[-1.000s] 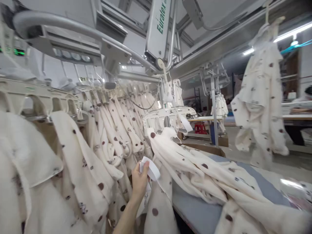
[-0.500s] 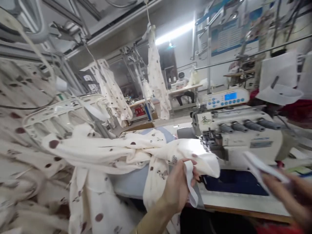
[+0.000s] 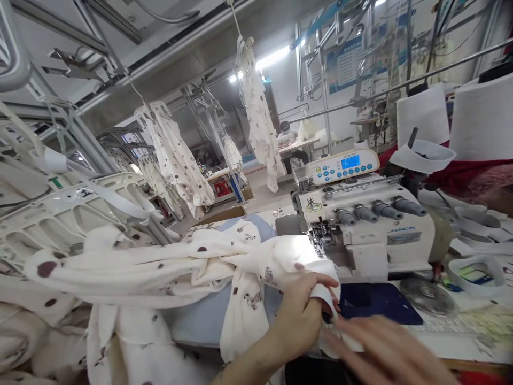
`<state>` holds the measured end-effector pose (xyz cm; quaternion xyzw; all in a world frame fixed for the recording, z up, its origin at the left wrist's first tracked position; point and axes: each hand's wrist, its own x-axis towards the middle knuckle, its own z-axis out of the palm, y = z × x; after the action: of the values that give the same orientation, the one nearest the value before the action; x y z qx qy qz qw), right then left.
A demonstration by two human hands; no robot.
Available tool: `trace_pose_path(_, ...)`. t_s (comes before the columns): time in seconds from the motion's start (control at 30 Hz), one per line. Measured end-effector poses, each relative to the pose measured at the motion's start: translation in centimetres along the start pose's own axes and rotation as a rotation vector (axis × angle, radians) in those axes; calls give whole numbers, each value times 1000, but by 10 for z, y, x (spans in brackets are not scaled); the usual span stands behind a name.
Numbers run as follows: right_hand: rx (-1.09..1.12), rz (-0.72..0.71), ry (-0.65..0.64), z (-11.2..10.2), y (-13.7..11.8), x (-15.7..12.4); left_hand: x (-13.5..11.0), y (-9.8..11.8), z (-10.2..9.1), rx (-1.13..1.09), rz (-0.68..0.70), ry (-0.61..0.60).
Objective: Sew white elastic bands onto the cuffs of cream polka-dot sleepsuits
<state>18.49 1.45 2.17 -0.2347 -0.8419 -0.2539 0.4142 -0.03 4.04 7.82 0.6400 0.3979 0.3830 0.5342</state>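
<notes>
My left hand [image 3: 300, 313] is closed round a narrow white elastic band [image 3: 324, 295], which curves out from between thumb and fingers. Its fingertips lie at the near edge of a cream fabric piece [image 3: 280, 259] printed with brown spots and small animals. That fabric passes beneath the needle area of a white overlock sewing machine [image 3: 368, 224]. My right hand [image 3: 385, 342], smeared by motion, reaches in from the lower right with its fingertips at the band's lower end. Whether they grip it cannot be made out.
More spotted fabric [image 3: 132, 342] drapes over the left side. A navy pad [image 3: 374, 303] and a clear round dish [image 3: 428, 295] lie before the machine. White elastic loops [image 3: 476, 275] sit at right. Spotted garments [image 3: 260, 115] hang overhead; a person [image 3: 286, 133] sits farther back.
My right hand has come leftward to the band at my left hand; it earlier held a white strip off to the right. The camera view has shifted right. My left hand keeps the band.
</notes>
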Motion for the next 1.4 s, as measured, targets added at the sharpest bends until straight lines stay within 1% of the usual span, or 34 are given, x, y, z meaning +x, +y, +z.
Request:
trace_pose_path(0.03, -14, -73, 1, 5, -7, 9, 1, 3, -2, 32, -7, -13)
trace_pose_path(0.07, -26, -100, 13, 9, -12, 17, 3, 6, -4, 64, -19, -26)
trace_pose_path(0.17, -12, -121, 90, 22, -17, 30, 4, 14, -13, 109, -114, -41)
trace_pose_path(0.23, -4, -172, 119, 28, -14, 31, 5, 20, -20, 90, -175, -63)
trace_pose_path(0.3, -36, -244, 94, 32, -8, 27, 8, 30, -28, 119, -181, -103)
trace_pose_path(0.33, -55, -255, 92, 33, -4, 23, 10, 36, -34, 162, -176, -133)
trace_pose_path(0.4, -70, -200, 87, 34, 6, 15, 18, 52, -48, 249, -211, -204)
trace_pose_path(0.47, -21, -55, 73, 37, 17, 7, 31, 68, -62, 330, -267, -268)
trace_pose_path(0.5, 30, 32, 67, 39, 22, 4, 39, 73, -68, 381, -266, -283)
trace_pose_path(0.53, 85, 116, 64, 42, 25, 2, 48, 75, -72, 444, -230, -280)
trace_pose_path(0.6, 178, 226, 105, 49, 28, 0, 67, 69, -72, 575, -88, -224)
trace_pose_path(0.67, 224, 321, 177, 56, 27, -2, 84, 52, -66, 680, 41, -157)
trace_pose_path(0.73, 268, 395, 196, 60, 23, -6, 97, 33, -57, 751, 100, -116)
trace_pose_path(0.8, 310, 429, 169, 62, 22, -13, 104, 19, -51, 776, 94, -94)
trace_pose_path(0.87, 303, 398, 128, 63, 25, -20, 106, 13, -50, 767, 66, -96)
trace_pose_path(0.9, 275, 344, 104, 63, 29, -23, 106, 13, -50, 764, 55, -102)
trace_pose_path(0.97, 195, 179, 50, 63, 38, -26, 107, 15, -50, 770, 51, -122)
trace_pose_path(1.03, 122, 19, -43, 62, 47, -25, 108, 18, -49, 799, 67, -139)
trace_pose_path(1.1, 71, -68, -134, 59, 53, -21, 109, 21, -47, 836, 79, -153)
trace_pose_path(1.17, 50, -65, -156, 55, 55, -15, 108, 25, -46, 864, 61, -157)
trace_pose_path(1.23, 50, -17, -104, 52, 52, -11, 106, 30, -46, 872, 26, -192)
trace_pose_path(1.33, 40, 49, -68, 52, 46, -10, 102, 38, -51, 804, -9, -283)
trace_pose_path(1.4, 34, 58, -73, 55, 42, -11, 101, 38, -54, 739, -33, -297)
